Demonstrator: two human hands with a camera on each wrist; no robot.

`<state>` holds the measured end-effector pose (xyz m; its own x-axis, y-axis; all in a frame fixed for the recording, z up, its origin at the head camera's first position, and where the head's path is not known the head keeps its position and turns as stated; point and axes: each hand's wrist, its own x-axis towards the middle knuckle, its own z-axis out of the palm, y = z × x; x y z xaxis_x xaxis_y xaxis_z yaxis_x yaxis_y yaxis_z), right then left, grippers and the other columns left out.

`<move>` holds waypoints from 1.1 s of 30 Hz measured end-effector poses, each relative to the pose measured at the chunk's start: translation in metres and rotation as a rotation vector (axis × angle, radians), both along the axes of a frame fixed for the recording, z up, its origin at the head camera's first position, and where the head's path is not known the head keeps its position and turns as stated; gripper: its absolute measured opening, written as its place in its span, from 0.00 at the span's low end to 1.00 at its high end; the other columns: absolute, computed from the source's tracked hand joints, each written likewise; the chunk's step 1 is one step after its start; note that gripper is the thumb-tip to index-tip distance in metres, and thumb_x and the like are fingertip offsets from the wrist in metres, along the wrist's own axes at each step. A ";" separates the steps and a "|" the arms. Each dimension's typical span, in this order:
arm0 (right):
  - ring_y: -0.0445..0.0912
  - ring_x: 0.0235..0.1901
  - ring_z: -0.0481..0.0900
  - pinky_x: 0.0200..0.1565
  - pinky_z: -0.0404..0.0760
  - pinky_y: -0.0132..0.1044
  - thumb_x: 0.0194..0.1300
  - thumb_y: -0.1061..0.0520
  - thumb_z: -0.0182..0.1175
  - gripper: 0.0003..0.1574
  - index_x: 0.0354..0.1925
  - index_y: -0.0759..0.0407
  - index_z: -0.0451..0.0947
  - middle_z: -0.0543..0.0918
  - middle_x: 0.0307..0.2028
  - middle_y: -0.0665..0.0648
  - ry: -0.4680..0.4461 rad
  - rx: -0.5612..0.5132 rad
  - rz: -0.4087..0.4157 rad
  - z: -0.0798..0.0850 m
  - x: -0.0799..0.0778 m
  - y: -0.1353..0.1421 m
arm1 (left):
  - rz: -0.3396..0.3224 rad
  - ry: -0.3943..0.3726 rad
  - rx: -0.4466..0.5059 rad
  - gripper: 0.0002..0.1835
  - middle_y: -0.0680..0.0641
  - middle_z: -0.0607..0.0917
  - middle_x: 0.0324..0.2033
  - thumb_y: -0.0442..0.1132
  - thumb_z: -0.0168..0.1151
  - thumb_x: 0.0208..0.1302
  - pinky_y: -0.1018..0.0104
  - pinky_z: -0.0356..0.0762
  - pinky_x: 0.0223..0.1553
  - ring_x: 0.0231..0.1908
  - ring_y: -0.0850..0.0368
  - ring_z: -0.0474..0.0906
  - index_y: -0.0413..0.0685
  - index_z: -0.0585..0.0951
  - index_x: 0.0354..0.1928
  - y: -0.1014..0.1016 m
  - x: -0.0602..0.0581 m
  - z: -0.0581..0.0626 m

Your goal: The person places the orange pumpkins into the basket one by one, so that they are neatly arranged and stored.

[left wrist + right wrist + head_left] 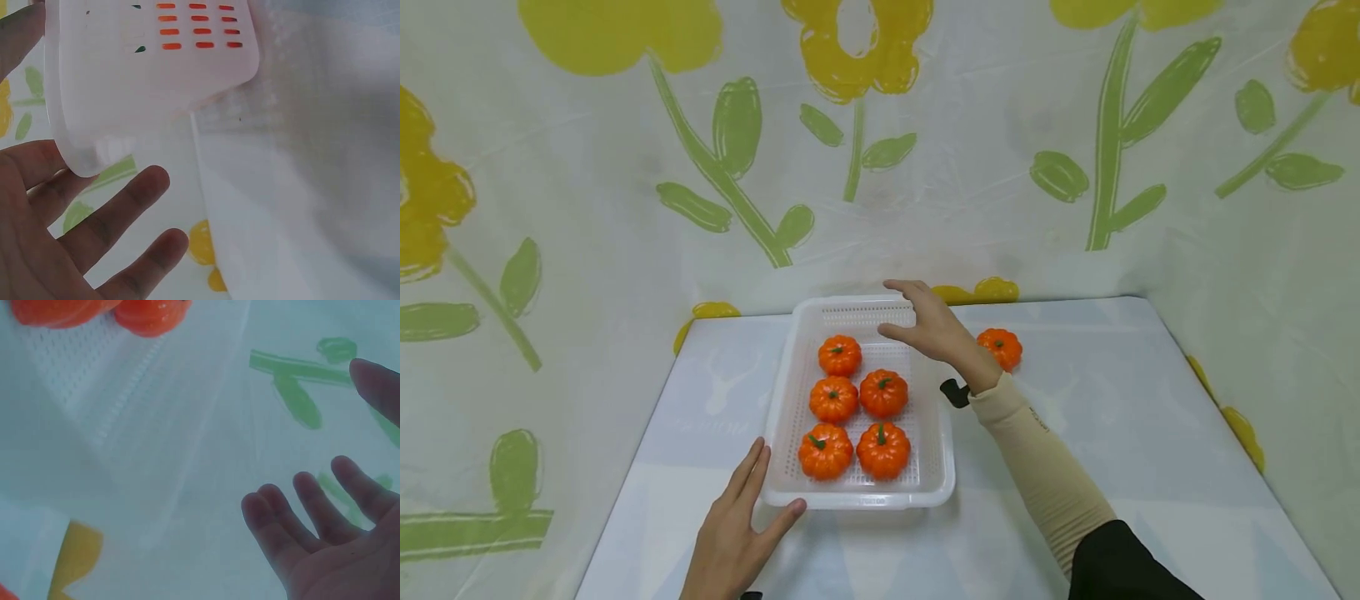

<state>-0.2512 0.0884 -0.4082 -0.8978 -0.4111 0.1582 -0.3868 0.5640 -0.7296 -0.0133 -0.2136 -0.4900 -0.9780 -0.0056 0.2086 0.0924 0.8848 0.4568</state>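
Observation:
A white perforated plastic basket (859, 500) holds several small orange pumpkins (883, 393) with green stems. My left hand (733, 521) is at its near left corner, fingers spread along the side and thumb at the front rim. In the left wrist view the fingers (137, 194) lie straight beside the basket's corner (94, 150). Over the basket's far right part hovers my right hand (928, 325), thumb and fingers apart with nothing between them. The right wrist view shows that hand (331, 537) with its fingers extended, beside the basket wall (156, 462).
Another orange pumpkin (1000, 348) sits on the pale table (715, 467) right of the basket, partly behind the right wrist. A flower-printed cloth (955, 200) stands as a wall behind the table and at both sides.

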 end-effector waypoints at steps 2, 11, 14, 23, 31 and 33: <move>0.55 0.68 0.67 0.67 0.71 0.52 0.67 0.44 0.69 0.47 0.76 0.53 0.62 0.65 0.72 0.58 0.016 -0.029 -0.009 0.000 0.002 0.006 | -0.004 -0.008 -0.002 0.52 0.49 0.61 0.77 0.68 0.67 0.59 0.35 0.78 0.54 0.65 0.37 0.73 0.49 0.62 0.78 0.000 -0.001 0.000; 0.58 0.68 0.67 0.66 0.72 0.52 0.66 0.48 0.70 0.45 0.74 0.57 0.64 0.68 0.71 0.57 0.090 -0.112 -0.011 -0.006 0.010 0.034 | 0.007 -0.050 -0.001 0.51 0.49 0.61 0.77 0.69 0.65 0.60 0.35 0.78 0.54 0.63 0.36 0.74 0.49 0.62 0.78 0.001 -0.003 0.001; 0.57 0.67 0.68 0.66 0.72 0.53 0.66 0.48 0.70 0.45 0.74 0.57 0.64 0.68 0.71 0.58 0.111 -0.109 -0.028 -0.011 0.011 0.044 | 0.021 -0.082 0.003 0.52 0.49 0.60 0.77 0.71 0.63 0.61 0.34 0.78 0.54 0.62 0.35 0.75 0.51 0.61 0.79 0.002 -0.004 0.001; 0.58 0.68 0.66 0.65 0.71 0.57 0.66 0.48 0.70 0.46 0.75 0.54 0.63 0.67 0.72 0.57 0.090 -0.065 -0.098 -0.026 0.020 0.081 | 0.018 -0.083 0.020 0.51 0.51 0.59 0.78 0.70 0.64 0.61 0.33 0.77 0.53 0.63 0.35 0.74 0.52 0.60 0.79 0.002 -0.001 0.000; 0.61 0.65 0.67 0.65 0.70 0.59 0.62 0.50 0.73 0.50 0.75 0.57 0.61 0.65 0.72 0.61 0.044 -0.028 -0.171 -0.039 0.022 0.110 | 0.026 -0.089 0.025 0.52 0.52 0.59 0.78 0.70 0.64 0.61 0.32 0.77 0.53 0.63 0.35 0.74 0.53 0.59 0.79 0.003 -0.002 0.001; 0.61 0.66 0.65 0.66 0.68 0.60 0.63 0.50 0.73 0.50 0.75 0.57 0.61 0.64 0.72 0.62 0.039 -0.018 -0.179 -0.043 0.022 0.116 | 0.025 -0.094 0.031 0.52 0.52 0.58 0.78 0.70 0.64 0.61 0.31 0.76 0.53 0.63 0.35 0.73 0.53 0.59 0.79 0.004 -0.002 0.000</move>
